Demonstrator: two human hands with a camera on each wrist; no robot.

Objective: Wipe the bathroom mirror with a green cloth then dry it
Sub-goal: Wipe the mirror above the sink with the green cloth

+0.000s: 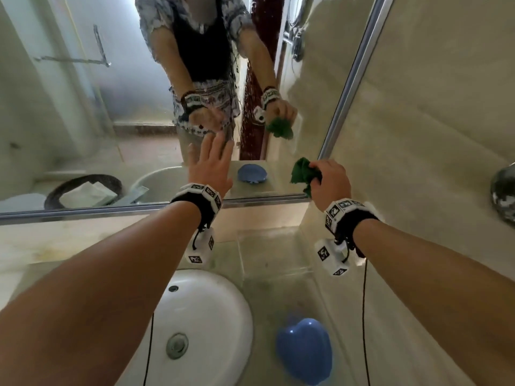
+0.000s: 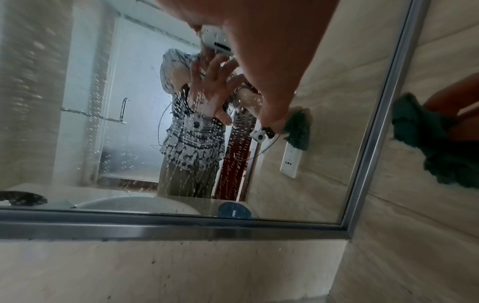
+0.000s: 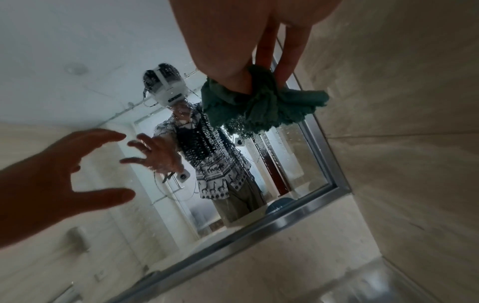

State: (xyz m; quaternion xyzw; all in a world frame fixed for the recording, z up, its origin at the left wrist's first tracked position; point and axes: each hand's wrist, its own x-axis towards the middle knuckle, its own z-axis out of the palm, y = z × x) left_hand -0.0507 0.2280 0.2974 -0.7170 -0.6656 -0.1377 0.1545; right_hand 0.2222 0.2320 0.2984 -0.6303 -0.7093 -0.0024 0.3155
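The bathroom mirror (image 1: 97, 112) has a metal frame and fills the wall ahead; water drops speckle its glass (image 2: 108, 127). My right hand (image 1: 330, 178) grips a bunched green cloth (image 1: 302, 172) close to the mirror's lower right corner, and the cloth (image 3: 261, 104) hangs from my curled fingers just in front of the glass. My left hand (image 1: 211, 160) is raised with fingers spread and straight, near the lower middle of the mirror; whether it touches the glass is unclear. The left hand (image 3: 64, 170) holds nothing. The cloth (image 2: 435, 141) also shows at the right edge of the left wrist view.
A white round sink (image 1: 206, 324) sits below my arms. A blue heart-shaped dish (image 1: 305, 349) lies on the wet counter to its right. A beige tiled wall (image 1: 432, 121) meets the mirror on the right, with a metal fixture (image 1: 504, 193) on it.
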